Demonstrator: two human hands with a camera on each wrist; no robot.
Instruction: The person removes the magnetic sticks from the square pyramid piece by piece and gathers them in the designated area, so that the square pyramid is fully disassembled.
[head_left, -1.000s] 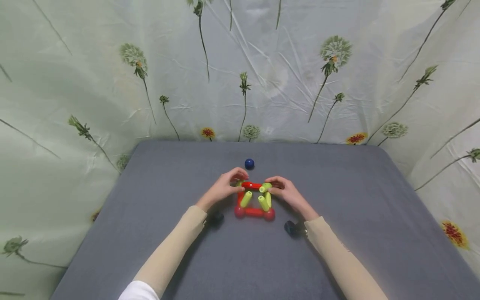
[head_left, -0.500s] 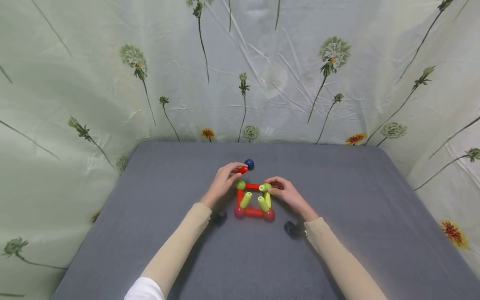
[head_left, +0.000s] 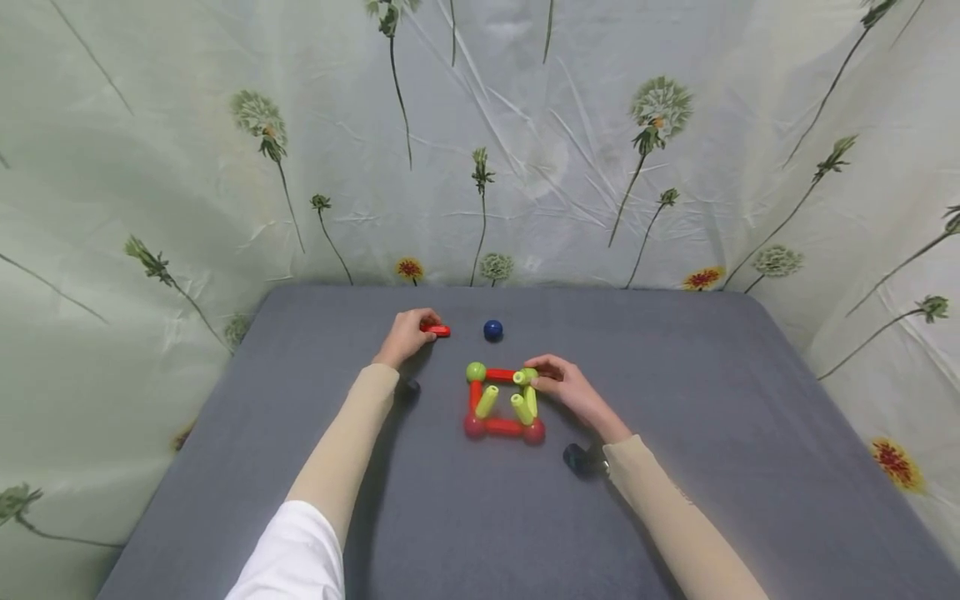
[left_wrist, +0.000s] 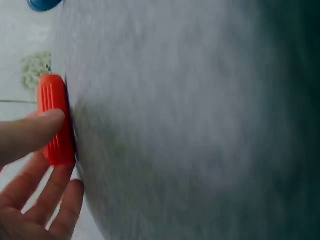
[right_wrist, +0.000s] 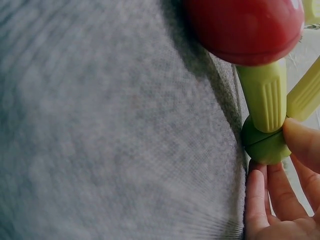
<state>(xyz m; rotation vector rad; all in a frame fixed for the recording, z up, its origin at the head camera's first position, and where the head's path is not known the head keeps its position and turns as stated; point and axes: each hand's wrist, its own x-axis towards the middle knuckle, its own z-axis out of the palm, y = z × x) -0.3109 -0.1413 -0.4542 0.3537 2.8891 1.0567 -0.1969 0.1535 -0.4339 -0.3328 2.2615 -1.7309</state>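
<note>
In the head view my left hand holds a red rod by its end, low over the cloth at the back left. The left wrist view has the thumb on the ribbed side of this red rod, fingers behind. A square frame of rods and balls lies mid-table: red balls at the near corners, green balls at the far ones. Yellow-green rods lean up from it. My right hand grips the far-right green ball, thumb close to a slanted yellow-green rod.
A loose dark blue ball rests behind the frame, right of the held rod. Grey cloth covers the table. A flower-print curtain hangs along its back edge. Dark wrist devices sit under the forearms.
My left hand has left the frame's far-left corner with the red rod, lifting it past the green ball and out to the back left. My right hand stays at its corner.
</note>
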